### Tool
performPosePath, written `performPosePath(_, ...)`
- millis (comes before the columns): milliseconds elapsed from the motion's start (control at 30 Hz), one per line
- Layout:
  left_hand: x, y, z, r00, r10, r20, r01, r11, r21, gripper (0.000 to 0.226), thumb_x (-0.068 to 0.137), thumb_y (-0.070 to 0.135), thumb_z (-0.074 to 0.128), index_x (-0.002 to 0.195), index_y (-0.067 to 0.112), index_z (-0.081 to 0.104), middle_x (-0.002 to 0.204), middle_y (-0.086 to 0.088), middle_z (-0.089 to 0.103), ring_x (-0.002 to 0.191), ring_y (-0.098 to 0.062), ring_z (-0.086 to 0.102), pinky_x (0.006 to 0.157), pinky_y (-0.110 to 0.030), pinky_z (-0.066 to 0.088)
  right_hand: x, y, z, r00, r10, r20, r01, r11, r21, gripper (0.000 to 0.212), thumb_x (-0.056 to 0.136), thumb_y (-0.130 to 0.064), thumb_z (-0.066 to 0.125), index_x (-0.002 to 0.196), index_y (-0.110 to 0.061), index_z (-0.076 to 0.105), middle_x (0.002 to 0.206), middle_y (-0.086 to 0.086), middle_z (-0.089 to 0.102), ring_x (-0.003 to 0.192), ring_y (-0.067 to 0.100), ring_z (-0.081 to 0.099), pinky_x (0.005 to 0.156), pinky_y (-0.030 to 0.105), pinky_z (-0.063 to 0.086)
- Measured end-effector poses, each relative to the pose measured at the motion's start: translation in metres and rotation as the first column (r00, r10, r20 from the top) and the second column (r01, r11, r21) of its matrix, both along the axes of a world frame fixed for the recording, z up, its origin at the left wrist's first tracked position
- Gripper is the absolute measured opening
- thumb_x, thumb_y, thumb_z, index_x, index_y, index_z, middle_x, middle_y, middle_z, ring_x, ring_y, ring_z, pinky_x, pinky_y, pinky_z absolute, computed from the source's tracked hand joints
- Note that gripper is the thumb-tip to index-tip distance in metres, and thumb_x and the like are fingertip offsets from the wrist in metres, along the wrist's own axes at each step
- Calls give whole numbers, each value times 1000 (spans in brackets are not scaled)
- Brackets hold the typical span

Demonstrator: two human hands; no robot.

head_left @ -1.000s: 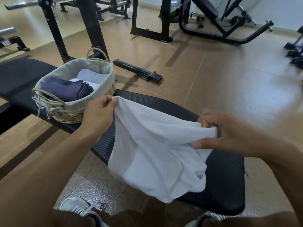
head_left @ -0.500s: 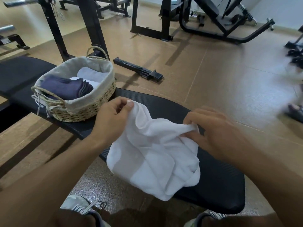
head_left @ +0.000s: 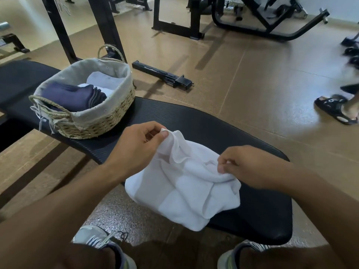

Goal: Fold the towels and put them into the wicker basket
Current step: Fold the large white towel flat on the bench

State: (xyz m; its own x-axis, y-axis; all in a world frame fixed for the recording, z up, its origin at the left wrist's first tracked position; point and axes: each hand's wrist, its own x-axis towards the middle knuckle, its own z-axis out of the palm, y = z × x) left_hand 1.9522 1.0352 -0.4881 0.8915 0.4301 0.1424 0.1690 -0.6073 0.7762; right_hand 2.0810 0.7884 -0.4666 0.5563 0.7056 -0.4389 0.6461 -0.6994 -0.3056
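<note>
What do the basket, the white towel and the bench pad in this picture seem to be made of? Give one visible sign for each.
Wicker basket: woven straw-coloured plant fibre, seemingly seagrass or similar, in coiled braided rows, with a beige cloth liner folded over the rim.
White towel: soft matte fabric, probably cotton terry; it crumples in limp folds.
Bench pad: black padding, apparently vinyl or foam, with fine ribbed lines and a dull sheen.

White terry towel (head_left: 184, 193): bunched and creased on the black bench pad, near edge overhanging. Oval woven wicker basket with beige cloth liner (head_left: 101, 121): upright on the pad, holding folded navy towels (head_left: 68, 96) and white towels (head_left: 104, 80).
</note>
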Motion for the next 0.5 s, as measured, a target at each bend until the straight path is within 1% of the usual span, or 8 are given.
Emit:
performPosePath(33, 0, 0, 0, 1000, 9, -4, -9, 1000, 7, 14, 97, 31, 63, 85, 32, 71, 78, 10, 72, 73, -6, 63, 63, -10, 42, 2, -1, 0, 999, 9, 42, -8, 1000, -10, 12, 96, -46, 59, 94, -36, 67, 100, -17, 63, 86, 5, 60, 81, 33, 54)
performPosePath(67, 0, 1, -1, 1000, 22, -4, -22, 1000, 15, 15, 97, 31, 62, 85, 30, 71, 78, 9, 71, 72, -6, 62, 61, -10, 41, 3, -1, 1, 998, 29, 53, -27, 999, -27, 10, 92, -48, 64, 98, -40, 65, 100, -20, 61, 87, 3, 58, 80, 30, 52)
performPosePath(167, 4, 4, -3, 993, 120, 20, -120, 993, -20, 17, 98, 29, 61, 85, 24, 70, 75, 5, 69, 64, -6, 56, 58, -12, 40, 3, -4, 3, 998, 57, 7, -56, 996, -72, 25, 84, -57, 71, 105, -45, 64, 100, -23, 56, 90, 1, 55, 74, 23, 45)
performPosePath(267, 9, 16, -6, 967, 253, 12, -246, 951, -186, 20, 98, 31, 62, 81, 22, 70, 68, 8, 66, 60, -10, 54, 65, -29, 46, -2, -4, 9, 992, 102, 67, -96, 991, -91, 26, 85, -59, 69, 105, -44, 65, 103, -24, 56, 94, 2, 55, 76, 25, 47)
performPosePath(333, 9, 22, -8, 961, 278, -1, -267, 924, -272, 20, 94, 36, 63, 80, 25, 72, 70, 4, 69, 65, -15, 59, 71, -40, 53, -8, -3, 12, 970, 179, 165, -162, 981, -111, 19, 88, -52, 67, 104, -43, 65, 109, -20, 56, 100, 4, 54, 80, 28, 49)
performPosePath(400, 9, 22, -8, 960, 279, -19, -272, 915, -299, 19, 92, 38, 63, 82, 25, 73, 78, -4, 73, 70, -18, 63, 79, -51, 58, -13, -2, 10, 937, 258, 234, -227, 962, -150, 12, 91, -41, 63, 102, -40, 65, 109, -17, 55, 103, 7, 54, 80, 28, 49)
performPosePath(467, 9, 20, -8, 956, 290, -30, -286, 913, -289, 20, 94, 36, 63, 82, 22, 72, 79, -5, 73, 70, -19, 62, 81, -53, 57, -14, -1, 6, 920, 264, 289, -222, 960, -170, 11, 93, -31, 58, 99, -36, 64, 106, -15, 57, 102, 10, 54, 79, 29, 49)
performPosePath(500, 10, 19, -7, 955, 296, -28, -292, 913, -284, 20, 96, 35, 63, 83, 21, 72, 78, -3, 72, 69, -17, 61, 80, -52, 57, -13, 0, 7, 919, 243, 309, -200, 966, -166, 8, 94, -31, 56, 98, -34, 63, 105, -14, 58, 101, 11, 55, 80, 30, 50)
